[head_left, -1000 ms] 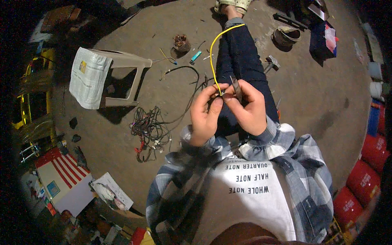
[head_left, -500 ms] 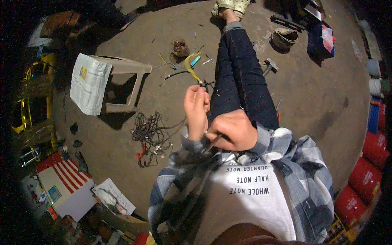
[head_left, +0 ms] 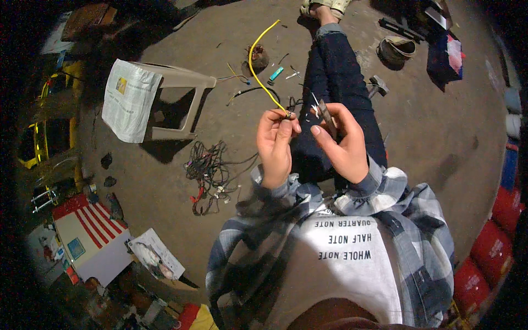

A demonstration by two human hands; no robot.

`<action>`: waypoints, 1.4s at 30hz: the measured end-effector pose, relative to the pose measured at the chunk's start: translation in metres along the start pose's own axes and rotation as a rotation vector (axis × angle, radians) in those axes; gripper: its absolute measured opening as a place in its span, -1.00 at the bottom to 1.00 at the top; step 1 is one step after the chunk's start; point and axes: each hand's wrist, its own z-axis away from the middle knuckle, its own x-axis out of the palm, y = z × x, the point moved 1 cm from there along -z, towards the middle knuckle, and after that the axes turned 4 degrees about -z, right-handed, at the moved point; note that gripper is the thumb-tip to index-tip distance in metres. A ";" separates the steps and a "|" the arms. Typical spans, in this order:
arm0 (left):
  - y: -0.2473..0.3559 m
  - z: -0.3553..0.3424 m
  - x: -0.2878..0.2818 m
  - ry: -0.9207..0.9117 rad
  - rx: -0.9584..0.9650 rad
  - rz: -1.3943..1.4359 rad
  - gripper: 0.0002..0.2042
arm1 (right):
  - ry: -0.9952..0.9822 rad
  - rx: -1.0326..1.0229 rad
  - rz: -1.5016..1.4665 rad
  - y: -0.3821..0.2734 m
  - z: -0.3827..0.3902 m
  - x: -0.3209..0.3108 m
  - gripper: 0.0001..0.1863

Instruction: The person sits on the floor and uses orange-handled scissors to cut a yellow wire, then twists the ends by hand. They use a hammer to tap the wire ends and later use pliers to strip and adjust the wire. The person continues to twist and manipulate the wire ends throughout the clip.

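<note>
Pinching yellow wire (head_left: pixel 251 60), left hand (head_left: pixel 276 148) faces right hand (head_left: pixel 347 148) clasping dark blade (head_left: pixel 327 118); lettered shirt (head_left: pixel 357 275) below fingers (head_left: pixel 282 135), floor (head_left: pixel 434 148) beyond.

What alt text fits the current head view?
The left hand pinches a yellow wire while the right hand holds a flat dark tool. On the floor at left are tangled cables and a stool draped with newspaper.

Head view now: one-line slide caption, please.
Left hand pinches a yellow wire; right hand holds a narrow, flat tool.
</note>
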 end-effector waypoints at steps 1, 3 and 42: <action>0.000 0.001 0.000 -0.016 0.006 -0.038 -0.86 | -0.003 0.004 -0.006 0.000 0.000 -0.001 -0.71; -0.001 0.002 0.000 -0.048 0.019 -0.117 -0.86 | -0.008 0.010 -0.022 0.003 0.000 -0.002 -0.72; -0.002 0.011 0.022 -0.088 -0.015 -0.255 -0.85 | 0.014 -0.893 0.296 -0.005 -0.007 -0.012 -0.84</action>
